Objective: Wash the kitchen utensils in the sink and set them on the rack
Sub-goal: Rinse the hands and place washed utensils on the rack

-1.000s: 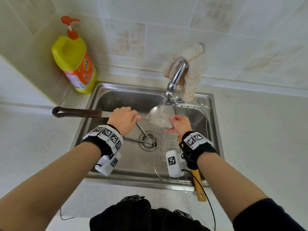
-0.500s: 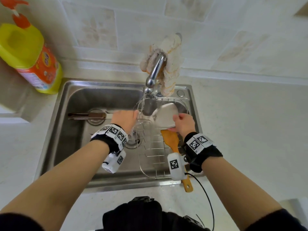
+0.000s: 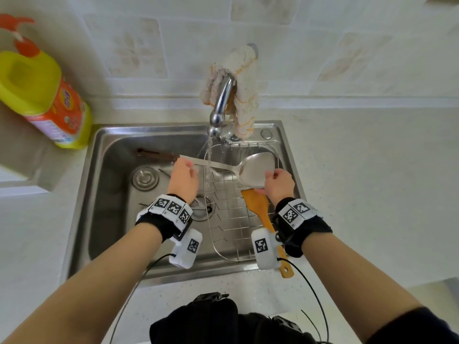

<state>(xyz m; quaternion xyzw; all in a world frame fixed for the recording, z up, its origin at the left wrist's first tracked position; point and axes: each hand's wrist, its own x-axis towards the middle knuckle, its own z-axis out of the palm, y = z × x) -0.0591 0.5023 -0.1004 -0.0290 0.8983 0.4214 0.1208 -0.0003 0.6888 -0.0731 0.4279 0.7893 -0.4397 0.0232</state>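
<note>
Left hand (image 3: 184, 178) gripping the steel spatula (image 3: 255, 168) by its shank, right hand (image 3: 279, 186) pinching the blade edge, spatula under running faucet (image 3: 221, 108) above wire rack (image 3: 231, 234) in sink (image 3: 111, 184), 1 wooden spatula (image 3: 258, 207) lying on rack

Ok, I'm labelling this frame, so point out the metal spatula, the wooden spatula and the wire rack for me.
metal spatula (image 3: 255, 170): head view, on its broad blade.
wooden spatula (image 3: 257, 203): head view, on its flat blade.
wire rack (image 3: 228, 219): head view, on its bare grid floor.
</note>
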